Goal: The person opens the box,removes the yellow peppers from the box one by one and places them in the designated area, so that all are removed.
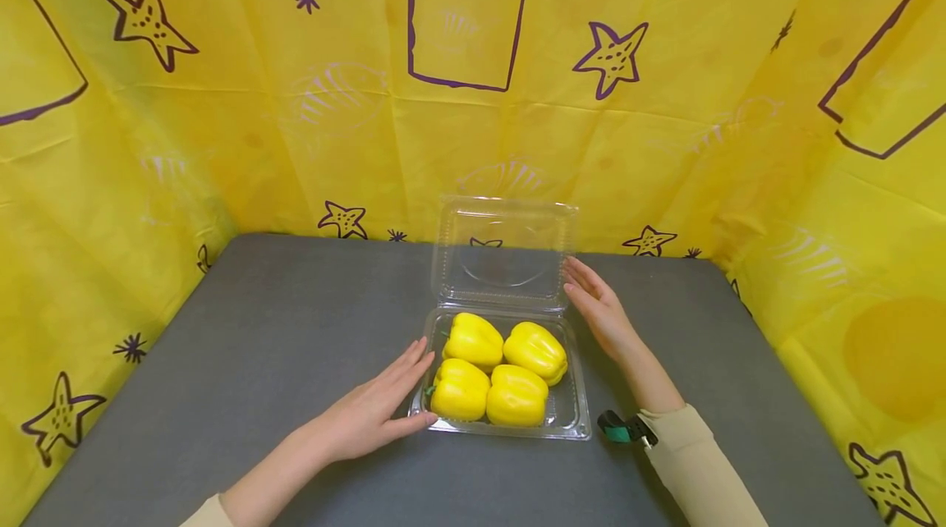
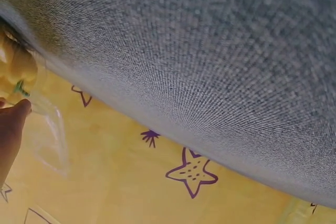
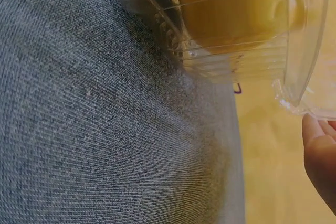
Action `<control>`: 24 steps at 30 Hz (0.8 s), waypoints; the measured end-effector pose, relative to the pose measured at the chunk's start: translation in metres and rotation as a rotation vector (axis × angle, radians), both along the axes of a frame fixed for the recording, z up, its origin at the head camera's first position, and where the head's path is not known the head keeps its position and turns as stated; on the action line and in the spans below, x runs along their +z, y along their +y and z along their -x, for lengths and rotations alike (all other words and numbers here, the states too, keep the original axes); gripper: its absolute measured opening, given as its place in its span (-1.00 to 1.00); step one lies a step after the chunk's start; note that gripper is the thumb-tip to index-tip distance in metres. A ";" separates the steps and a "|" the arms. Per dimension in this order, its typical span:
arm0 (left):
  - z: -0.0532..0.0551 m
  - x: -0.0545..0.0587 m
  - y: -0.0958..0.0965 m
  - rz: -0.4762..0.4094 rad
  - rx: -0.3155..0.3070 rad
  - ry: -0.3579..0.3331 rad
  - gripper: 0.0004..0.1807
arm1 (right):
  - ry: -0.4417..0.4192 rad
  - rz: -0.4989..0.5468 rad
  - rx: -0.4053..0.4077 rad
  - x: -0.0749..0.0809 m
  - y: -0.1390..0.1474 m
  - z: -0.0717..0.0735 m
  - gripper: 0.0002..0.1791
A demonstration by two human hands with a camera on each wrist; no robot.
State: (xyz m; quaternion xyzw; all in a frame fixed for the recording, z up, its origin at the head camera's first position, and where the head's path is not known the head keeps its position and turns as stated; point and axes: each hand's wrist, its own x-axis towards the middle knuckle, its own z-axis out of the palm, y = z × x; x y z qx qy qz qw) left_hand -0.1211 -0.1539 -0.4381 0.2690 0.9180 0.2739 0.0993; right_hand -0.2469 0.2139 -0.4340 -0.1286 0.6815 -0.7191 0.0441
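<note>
A clear plastic clamshell box [image 1: 580, 404] lies open on the dark table, its lid [image 1: 510, 268] tilted up at the back. Several yellow bell peppers [image 1: 517, 396] fill most of the base, in two rows. Along the box's left rim lies my left hand [image 1: 373, 412], fingers stretched out and thumb at the front left corner. My right hand [image 1: 602, 318] has its fingertips at the right edge of the raised lid, fingers nearly straight. In the right wrist view, those fingers [image 3: 319, 150] are right at the lid's edge, beside the ribbed box wall [image 3: 247, 66].
A dark grey cloth [image 1: 310, 322] covers the table. Yellow curtain [image 1: 355, 141] with starfish drawings hangs behind and at both sides, close to the lid. A black and green strap [image 1: 624, 428] sits by the right sleeve [image 1: 695, 461].
</note>
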 end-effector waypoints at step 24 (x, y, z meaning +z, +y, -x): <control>0.000 -0.002 0.001 -0.024 0.009 -0.023 -0.02 | -0.147 -0.049 0.040 -0.019 0.001 0.008 -0.39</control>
